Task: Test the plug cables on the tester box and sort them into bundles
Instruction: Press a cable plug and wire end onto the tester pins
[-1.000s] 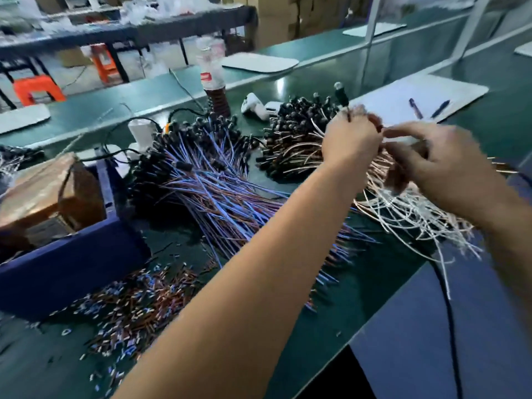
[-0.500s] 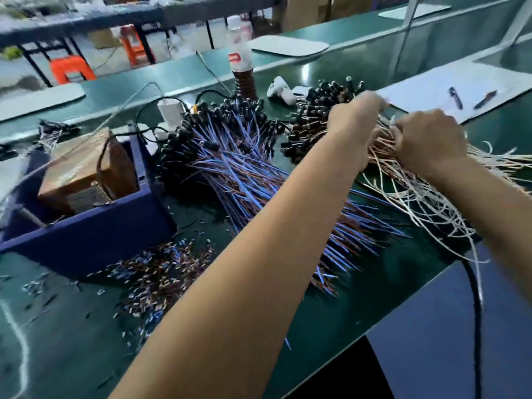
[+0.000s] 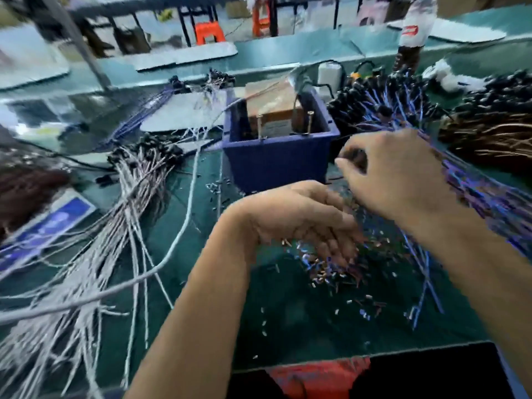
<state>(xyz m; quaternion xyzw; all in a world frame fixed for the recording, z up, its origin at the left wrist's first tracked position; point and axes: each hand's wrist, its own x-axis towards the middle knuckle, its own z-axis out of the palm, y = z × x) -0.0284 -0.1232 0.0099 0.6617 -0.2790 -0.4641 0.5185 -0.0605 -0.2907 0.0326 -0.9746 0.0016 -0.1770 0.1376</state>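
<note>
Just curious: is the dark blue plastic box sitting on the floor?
No, the dark blue plastic box stands on the green tabletop, between the cable piles.

Both bare forearms reach forward from the bottom edge of the view. The left hand (image 3: pixel 305 223) is bent at the wrist, palm turned down, its fingers hanging loosely curled and pointing downward, gripping nothing that can be made out. The right hand (image 3: pixel 394 174) sits higher and further forward, back of the hand up, its fingers curled inward at the tips; blur hides whether they pinch anything.
</note>
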